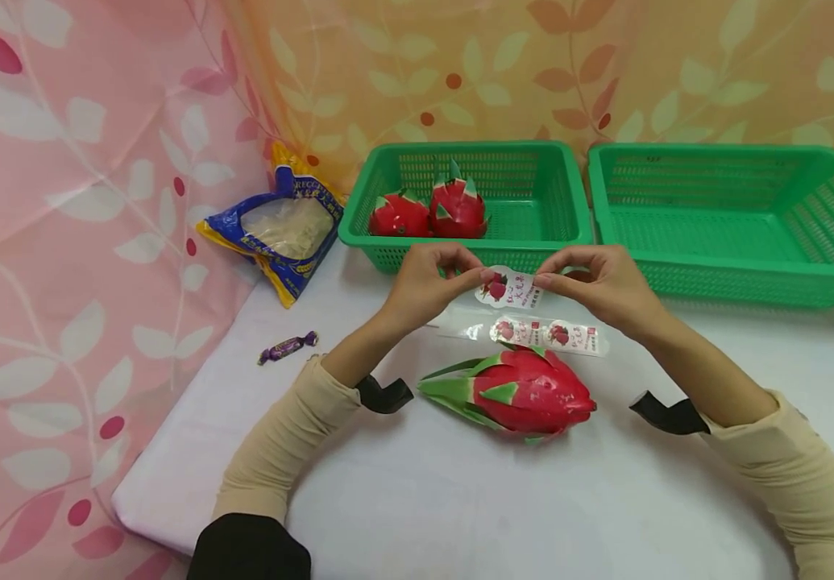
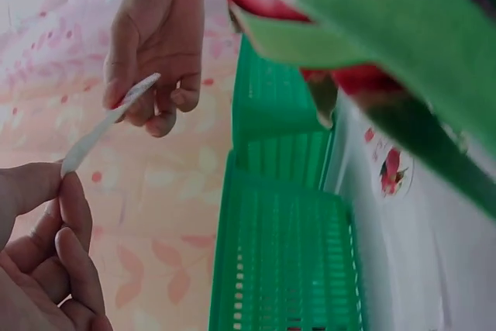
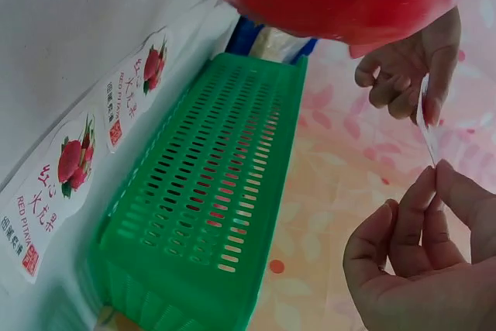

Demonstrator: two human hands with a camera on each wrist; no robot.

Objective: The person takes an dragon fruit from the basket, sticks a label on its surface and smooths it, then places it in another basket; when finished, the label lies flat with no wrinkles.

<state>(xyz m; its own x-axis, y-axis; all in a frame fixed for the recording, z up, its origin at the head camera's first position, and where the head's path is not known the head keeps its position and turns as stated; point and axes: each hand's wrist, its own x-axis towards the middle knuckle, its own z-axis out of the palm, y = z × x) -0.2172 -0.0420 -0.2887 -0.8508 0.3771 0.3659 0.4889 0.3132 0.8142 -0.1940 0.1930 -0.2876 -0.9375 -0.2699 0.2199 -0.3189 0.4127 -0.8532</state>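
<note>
Between both hands a white sticker with a dragon fruit picture and red lettering is stretched. My left hand pinches its left end, and my right hand pinches its right end between thumb and finger. In both wrist views the sticker appears edge-on. Below it on the table lies a strip of stickers with two more labels. Nearer, a red dragon fruit with green leaf tips lies on its side, touched by neither hand.
A green basket behind the hands holds two dragon fruits. Beside it on the right stands another green basket. A blue and yellow bag leans at the back left. A purple wrapped candy lies on the white table.
</note>
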